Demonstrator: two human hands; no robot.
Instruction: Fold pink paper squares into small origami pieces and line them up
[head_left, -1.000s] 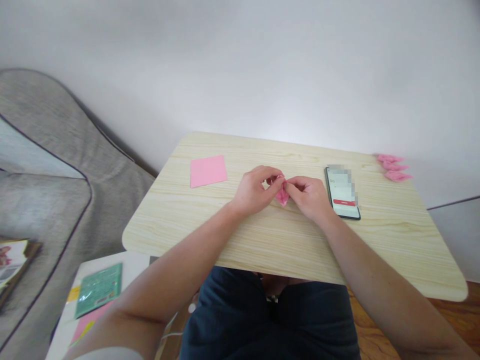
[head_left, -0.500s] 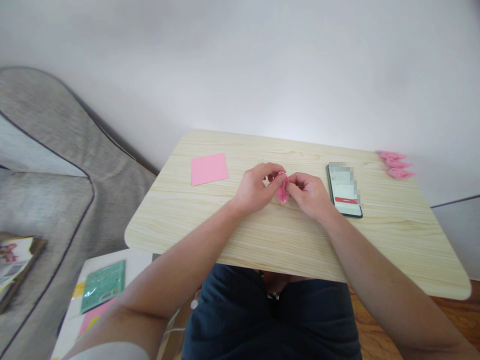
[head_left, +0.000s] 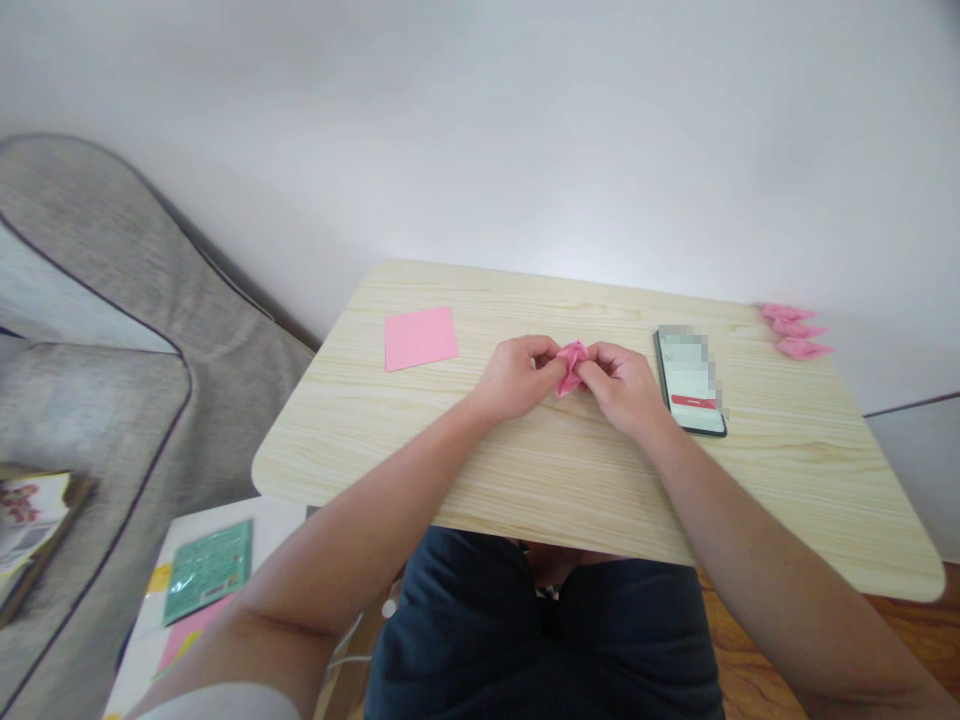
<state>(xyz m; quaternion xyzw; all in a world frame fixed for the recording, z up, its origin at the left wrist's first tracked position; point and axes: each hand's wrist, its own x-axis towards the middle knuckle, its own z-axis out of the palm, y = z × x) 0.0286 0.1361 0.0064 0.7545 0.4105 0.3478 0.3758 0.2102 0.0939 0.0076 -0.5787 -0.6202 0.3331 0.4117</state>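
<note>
Across the pale bench (head_left: 570,480), the phone (head_left: 690,385) sits beyond the working space, probably for easy viewing. Between left hand (head_left: 517,378) and right hand (head_left: 624,388), the folded pink paper (head_left: 571,366) is pinched from both sides, seemingly to control its creases.

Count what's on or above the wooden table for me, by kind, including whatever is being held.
Folded pink piece, held by left hand and right hand: 1
Folded pink pieces, at the right end: 3
Flat pink square, sheet or stack unclear: 1
Phone: 1
Total: 6
</note>
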